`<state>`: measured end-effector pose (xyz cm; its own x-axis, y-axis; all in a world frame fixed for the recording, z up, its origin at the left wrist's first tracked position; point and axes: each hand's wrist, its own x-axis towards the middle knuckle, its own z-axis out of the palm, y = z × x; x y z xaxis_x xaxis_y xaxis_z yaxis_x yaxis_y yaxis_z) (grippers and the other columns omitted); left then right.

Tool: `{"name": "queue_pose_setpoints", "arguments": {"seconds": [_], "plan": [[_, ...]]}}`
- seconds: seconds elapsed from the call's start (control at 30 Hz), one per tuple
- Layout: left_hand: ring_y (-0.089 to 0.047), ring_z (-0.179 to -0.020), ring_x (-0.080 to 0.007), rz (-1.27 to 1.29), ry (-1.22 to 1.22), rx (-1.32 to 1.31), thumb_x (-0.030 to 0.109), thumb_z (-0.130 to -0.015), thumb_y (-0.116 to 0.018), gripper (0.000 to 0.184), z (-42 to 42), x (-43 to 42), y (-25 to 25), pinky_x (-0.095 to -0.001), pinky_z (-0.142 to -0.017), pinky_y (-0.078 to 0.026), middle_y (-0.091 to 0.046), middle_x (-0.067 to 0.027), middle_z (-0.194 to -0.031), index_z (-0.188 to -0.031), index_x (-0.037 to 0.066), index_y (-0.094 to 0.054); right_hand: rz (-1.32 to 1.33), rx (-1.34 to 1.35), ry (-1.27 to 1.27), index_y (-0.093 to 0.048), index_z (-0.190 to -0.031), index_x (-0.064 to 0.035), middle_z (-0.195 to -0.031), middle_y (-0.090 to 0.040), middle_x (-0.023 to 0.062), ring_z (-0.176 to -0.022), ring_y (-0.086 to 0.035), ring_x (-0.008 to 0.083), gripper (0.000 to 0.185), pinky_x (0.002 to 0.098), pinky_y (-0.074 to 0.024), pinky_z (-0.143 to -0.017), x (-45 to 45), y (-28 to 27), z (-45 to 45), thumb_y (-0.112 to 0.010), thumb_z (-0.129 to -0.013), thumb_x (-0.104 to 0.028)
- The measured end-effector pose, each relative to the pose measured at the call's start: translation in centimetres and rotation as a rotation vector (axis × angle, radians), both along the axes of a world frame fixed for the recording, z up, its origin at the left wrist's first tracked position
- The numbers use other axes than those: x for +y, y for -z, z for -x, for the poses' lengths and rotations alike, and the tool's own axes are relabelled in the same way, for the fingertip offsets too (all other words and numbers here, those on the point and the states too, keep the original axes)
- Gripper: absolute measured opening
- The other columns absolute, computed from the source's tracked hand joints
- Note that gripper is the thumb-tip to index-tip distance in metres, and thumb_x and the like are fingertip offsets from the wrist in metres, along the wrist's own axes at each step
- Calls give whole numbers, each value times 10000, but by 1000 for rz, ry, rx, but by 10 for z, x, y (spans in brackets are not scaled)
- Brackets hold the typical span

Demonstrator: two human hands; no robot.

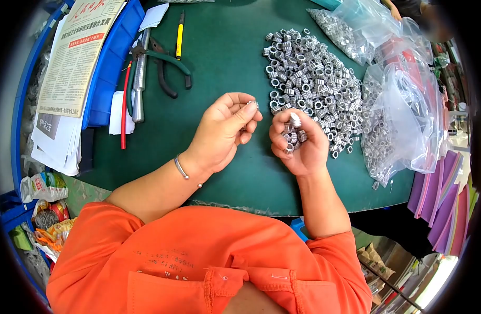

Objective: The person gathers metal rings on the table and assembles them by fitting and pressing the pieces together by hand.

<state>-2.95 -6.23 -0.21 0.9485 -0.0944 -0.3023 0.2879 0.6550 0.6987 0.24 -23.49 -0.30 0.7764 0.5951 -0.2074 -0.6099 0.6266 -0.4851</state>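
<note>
Over the green tabletop, my left hand (225,125) pinches a small metal ring (255,104) between thumb and forefinger, mostly hidden by the fingertips. Facing it, my right hand (306,146) is curled with the palm up around several small ribbed metal rings (294,137). One more ring (295,120) shows between its thumb and fingers. Just beyond my right hand spreads a large pile of the same grey toothed rings (316,78). The two hands are a short gap apart and do not touch.
Clear plastic bags of metal parts (379,125) border the pile at right. At left lie green-handled pliers (170,63), a yellow marker (180,36), a red stick (126,104) and a blue bin (112,68) with a newspaper (78,57). Another person's hand (393,10) shows at the top right.
</note>
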Motion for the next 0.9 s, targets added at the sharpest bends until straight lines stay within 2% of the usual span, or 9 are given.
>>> {"name": "queue_pose_setpoints", "arguments": {"seconds": [0.13, 0.2, 0.27, 0.33, 0.4, 0.57, 0.63, 0.73, 0.9], "plan": [[-490, -665, -48, 8, 27, 52, 156, -901, -572, 203, -1, -1, -1, -174, -549, -383, -576, -6, -825, -1066, 37, -564, 91, -126, 109, -553, -830, 4, -818, -570, 132, -598, -540, 161, 160, 202, -357, -386, 2, 2, 3, -541, -883, -147], [-482, -649, -47, 39, 59, 98, 182, -909, -562, 171, -1, -2, -4, -180, -536, -384, -566, -5, -793, -998, 37, -582, 314, -231, 165, -596, -956, 1, -792, -567, 68, -592, -521, 109, 115, 184, -338, -399, 5, -1, 7, -588, -854, -51], [-477, -645, -45, 68, 120, 81, 197, -914, -556, 184, 1, 2, 1, -181, -536, -386, -558, -1, -786, -995, 34, -585, 535, -390, 176, -599, -1111, -16, -779, -565, 8, -592, -500, 66, 300, 179, -350, -437, 8, -3, 10, -623, -814, 21], [-464, -641, -44, 93, 214, 44, 243, -923, -543, 238, 2, 1, 7, -174, -538, -383, -537, 10, -758, -991, 20, -588, 734, -609, 189, -628, -1044, -5, -801, -574, 16, -629, -511, 70, 240, 176, -405, -544, 12, 0, 13, -643, -805, 11], [-470, -661, -53, 91, 224, 40, 215, -924, -535, 216, 2, 1, 5, -183, -559, -388, -538, 6, -778, -1001, 17, -581, 841, -743, 219, -645, -979, 2, -820, -581, 27, -678, -526, 71, 182, 179, -424, -594, 14, 4, 14, -656, -797, 5], [-528, -795, -105, 198, 129, 58, 114, -923, -495, 181, 1, 1, 9, -227, -683, -438, -560, -41, -909, -1063, 5, -533, 723, -577, 195, -638, -977, 11, -832, -588, 29, -661, -532, 68, 172, 180, -422, -565, 12, -1, 13, -649, -806, -2], [-552, -955, -161, 144, 46, 43, 38, -899, -480, 217, 1, 0, 7, -279, -826, -456, -559, -103, -1057, -1112, -4, -488, 687, -511, 182, -635, -979, 13, -829, -592, 31, -650, -532, 65, 167, 177, -415, -540, 9, -1, 12, -644, -813, -7], [-561, -1014, -199, 55, -44, -7, 28, -896, -497, 228, 1, -5, 3, -303, -885, -461, -545, -148, -1136, -1118, -13, -469, 514, -345, 135, -618, -1003, 9, -794, -609, 57, -600, -520, 59, 165, 165, -349, -432, 7, 1, 11, -616, -847, -46], [-574, -973, -177, 52, 4, 8, 47, -897, -523, 169, 0, -1, 3, -278, -854, -474, -565, -134, -1099, -1057, -9, -518, 341, -164, 119, -602, -1014, 14, -762, -625, 61, -556, -519, 64, 160, 166, -352, -424, 10, -10, 8, -571, -870, -46]]}}
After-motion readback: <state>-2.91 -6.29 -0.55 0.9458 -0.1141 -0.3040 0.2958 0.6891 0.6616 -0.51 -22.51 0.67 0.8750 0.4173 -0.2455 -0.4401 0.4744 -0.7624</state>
